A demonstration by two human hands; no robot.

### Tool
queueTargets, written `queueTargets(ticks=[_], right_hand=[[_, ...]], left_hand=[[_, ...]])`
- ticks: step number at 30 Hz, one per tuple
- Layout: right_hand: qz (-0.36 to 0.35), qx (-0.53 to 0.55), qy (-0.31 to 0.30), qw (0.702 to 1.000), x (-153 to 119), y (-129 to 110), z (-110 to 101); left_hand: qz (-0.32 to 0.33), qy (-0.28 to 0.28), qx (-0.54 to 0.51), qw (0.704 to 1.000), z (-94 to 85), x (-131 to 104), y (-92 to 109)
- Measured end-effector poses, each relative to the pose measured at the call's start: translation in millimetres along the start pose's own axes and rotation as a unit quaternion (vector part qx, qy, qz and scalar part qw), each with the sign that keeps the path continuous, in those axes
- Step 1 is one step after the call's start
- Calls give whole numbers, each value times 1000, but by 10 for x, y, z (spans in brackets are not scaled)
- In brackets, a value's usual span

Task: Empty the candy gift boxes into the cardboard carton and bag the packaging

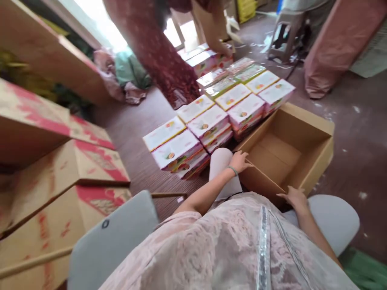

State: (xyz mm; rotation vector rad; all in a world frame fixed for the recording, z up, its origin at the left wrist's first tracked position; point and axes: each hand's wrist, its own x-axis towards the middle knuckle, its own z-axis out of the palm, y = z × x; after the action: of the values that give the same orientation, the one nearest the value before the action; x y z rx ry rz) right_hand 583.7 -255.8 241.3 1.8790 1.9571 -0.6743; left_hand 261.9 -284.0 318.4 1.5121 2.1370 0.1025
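Note:
An open cardboard box (276, 157) rests tilted in front of my knees, and its bare brown bottom shows. My left hand (240, 162), with a thin band at the wrist, grips the rim at the box's near left corner. At the near right corner, my right hand (296, 199) holds the same rim, thumb and fingers about the edge. Just beyond my left hand stand rows of small white cartons with fruit pictures (208, 121), stacked on the floor. Several cartons with shiny tops and green edges (222, 86) sit behind them.
Large printed cardboard boxes (99, 161) are piled at the left, near a grey chair (111, 237). Across the cartons, a person in dark red clothing (157, 56) bends over more cartons (201, 59). A plastic stool (282, 40) and scattered scraps are at the back right.

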Motion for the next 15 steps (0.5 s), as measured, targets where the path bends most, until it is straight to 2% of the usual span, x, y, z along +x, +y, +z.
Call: queueTargets(ticks=[2,3,5,6,7,9,11,12,15], right_hand=[[4,-5,31,1000,22,102,56],[-2,4,50,999,31,130,80],[-29,37,82,995,61,140,121],[-41,53,90,994,83,126,140],[-49,67,95,992,109,103,159],[-59,84,100,990,163,44,194],[-75,84,103,988,206,-14,223],[-82,80,104,988,217,-39,233],[-81,59,94,991,203,-87,242]], left_hand=[[42,131,-25,990,-303,-147,-308],[37,202,-21,978,-508,-236,-532],[-59,281,26,958,-954,-420,-1073],[-120,281,62,950,-1160,-506,-1357],[-171,252,95,948,-1331,-579,-1627],[-234,143,138,952,-1533,-682,-2073],[-246,56,162,954,-1554,-728,-2356],[-244,37,169,954,-1522,-736,-2439],[-244,46,177,952,-1410,-719,-2544]])
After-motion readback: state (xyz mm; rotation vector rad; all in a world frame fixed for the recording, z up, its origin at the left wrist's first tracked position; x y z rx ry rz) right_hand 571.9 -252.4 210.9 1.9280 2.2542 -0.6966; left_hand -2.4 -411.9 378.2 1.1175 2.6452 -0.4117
